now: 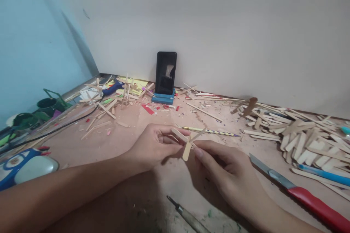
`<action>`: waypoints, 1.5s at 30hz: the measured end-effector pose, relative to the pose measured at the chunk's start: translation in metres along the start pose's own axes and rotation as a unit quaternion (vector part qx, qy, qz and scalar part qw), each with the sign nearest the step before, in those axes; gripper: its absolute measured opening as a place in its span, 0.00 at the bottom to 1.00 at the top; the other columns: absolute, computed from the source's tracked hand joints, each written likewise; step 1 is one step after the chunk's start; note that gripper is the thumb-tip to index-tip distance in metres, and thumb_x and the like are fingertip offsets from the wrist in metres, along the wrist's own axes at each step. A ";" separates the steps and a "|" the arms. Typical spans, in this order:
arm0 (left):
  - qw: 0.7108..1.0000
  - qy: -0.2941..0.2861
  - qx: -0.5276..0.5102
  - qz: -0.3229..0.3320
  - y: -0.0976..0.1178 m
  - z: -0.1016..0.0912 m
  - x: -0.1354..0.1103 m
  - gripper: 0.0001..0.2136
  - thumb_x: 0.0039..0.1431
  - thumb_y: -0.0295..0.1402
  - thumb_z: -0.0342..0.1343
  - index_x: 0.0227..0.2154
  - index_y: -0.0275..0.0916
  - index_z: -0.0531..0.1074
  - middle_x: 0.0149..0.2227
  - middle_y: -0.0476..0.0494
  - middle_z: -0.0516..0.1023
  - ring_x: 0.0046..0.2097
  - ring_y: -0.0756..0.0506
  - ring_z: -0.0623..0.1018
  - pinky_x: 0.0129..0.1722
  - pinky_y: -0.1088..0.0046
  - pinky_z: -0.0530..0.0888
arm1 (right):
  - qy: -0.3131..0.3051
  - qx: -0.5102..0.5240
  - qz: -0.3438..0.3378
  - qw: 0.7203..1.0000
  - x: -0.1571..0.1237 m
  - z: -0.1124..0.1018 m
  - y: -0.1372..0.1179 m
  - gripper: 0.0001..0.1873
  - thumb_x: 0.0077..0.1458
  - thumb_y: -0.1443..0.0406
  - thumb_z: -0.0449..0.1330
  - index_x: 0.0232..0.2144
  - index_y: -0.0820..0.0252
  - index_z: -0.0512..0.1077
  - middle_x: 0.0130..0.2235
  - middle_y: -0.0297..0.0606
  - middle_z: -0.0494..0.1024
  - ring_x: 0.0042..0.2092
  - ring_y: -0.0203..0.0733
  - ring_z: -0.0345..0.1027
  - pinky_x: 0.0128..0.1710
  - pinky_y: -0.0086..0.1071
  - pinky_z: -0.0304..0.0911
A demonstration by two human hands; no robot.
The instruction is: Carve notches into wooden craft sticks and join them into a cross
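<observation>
In the middle of the view, a small construction of popsicle sticks (187, 151) is held up over the table, its pieces spreading out in several directions. My left hand (155, 143) grips it from the left, fingers closed around one piece. From the right, my right hand (218, 164) pinches it between thumb and fingers. Just behind the construction lies a patterned pencil (222, 132). A wood-handled carving tool (188, 216) rests on the table in front of my hands. To the right of my right hand is a red-handled knife (314, 200).
A black phone (165, 74) stands on a blue stand (163, 98) near the wall. Loose popsicle sticks (303, 142) are heaped at the right, with a blue pen (325, 175). At the left are a blue glue gun (112, 89), its black cable (73, 124) and green cups (47, 105).
</observation>
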State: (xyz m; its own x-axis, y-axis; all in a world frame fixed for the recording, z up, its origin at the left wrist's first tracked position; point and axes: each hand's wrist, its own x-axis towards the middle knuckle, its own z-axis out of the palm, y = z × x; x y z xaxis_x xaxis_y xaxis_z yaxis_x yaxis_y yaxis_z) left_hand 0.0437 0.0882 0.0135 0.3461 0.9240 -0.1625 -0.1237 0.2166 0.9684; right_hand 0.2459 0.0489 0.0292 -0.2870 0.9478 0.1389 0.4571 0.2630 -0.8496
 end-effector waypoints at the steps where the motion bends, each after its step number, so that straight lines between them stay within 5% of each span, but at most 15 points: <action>1: 1.000 0.002 0.001 0.000 0.000 0.000 0.000 0.17 0.45 0.31 0.76 0.41 0.36 0.85 0.34 0.41 0.86 0.33 0.47 0.83 0.33 0.77 0.78 | -0.003 0.001 0.000 1.000 0.000 0.000 0.000 0.16 0.71 0.57 0.55 0.34 0.55 0.79 0.29 0.30 0.79 0.30 0.35 0.70 0.30 0.27 0.62; 12: 1.000 -0.012 0.000 0.024 -0.003 -0.003 0.002 0.20 0.46 0.35 0.78 0.42 0.36 0.84 0.39 0.39 0.87 0.39 0.42 0.86 0.40 0.70 0.82 | -0.029 0.011 0.003 1.000 0.004 -0.003 -0.001 0.20 0.72 0.57 0.54 0.28 0.56 0.74 0.24 0.29 0.71 0.27 0.34 0.62 0.26 0.28 0.56; 24: 0.999 -0.004 0.020 0.027 -0.003 -0.004 0.002 0.27 0.51 0.42 0.76 0.51 0.34 0.80 0.33 0.38 0.85 0.30 0.46 0.82 0.27 0.79 0.71 | 0.083 0.023 0.061 0.994 0.001 0.004 0.014 0.13 0.64 0.55 0.63 0.38 0.56 0.82 0.31 0.34 0.83 0.29 0.40 0.73 0.28 0.30 0.65; 32: 0.996 0.048 0.012 0.073 -0.005 -0.006 0.003 0.21 0.57 0.45 0.72 0.47 0.34 0.82 0.39 0.36 0.87 0.38 0.43 0.85 0.38 0.71 0.80 | 0.095 -0.025 0.039 0.994 0.007 -0.005 0.013 0.18 0.65 0.54 0.58 0.34 0.56 0.84 0.35 0.39 0.85 0.37 0.47 0.77 0.39 0.37 0.69; 39: 0.994 0.061 0.032 0.085 -0.011 -0.008 0.008 0.15 0.61 0.43 0.69 0.37 0.33 0.82 0.29 0.46 0.82 0.29 0.49 0.80 0.31 0.75 0.78 | 0.107 -0.011 0.057 0.993 0.009 -0.007 0.020 0.18 0.62 0.53 0.65 0.47 0.60 0.80 0.32 0.35 0.81 0.29 0.39 0.72 0.30 0.33 0.68; 45: 0.993 0.024 0.068 0.096 -0.013 -0.009 0.011 0.10 0.70 0.36 0.63 0.44 0.33 0.77 0.36 0.47 0.80 0.35 0.48 0.81 0.38 0.68 0.82 | 0.075 -0.015 0.046 0.996 0.005 -0.009 0.022 0.16 0.69 0.54 0.62 0.40 0.62 0.77 0.39 0.36 0.80 0.41 0.41 0.76 0.45 0.41 0.74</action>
State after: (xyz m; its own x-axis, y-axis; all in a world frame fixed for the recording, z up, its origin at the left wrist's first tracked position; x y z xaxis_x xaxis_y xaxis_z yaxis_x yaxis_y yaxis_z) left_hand 0.0405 0.0980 -0.0026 0.2838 0.9586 0.0227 -0.0558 -0.0072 0.9984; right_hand 0.2624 0.0608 0.0163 -0.1141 0.9838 0.1381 0.5016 0.1771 -0.8468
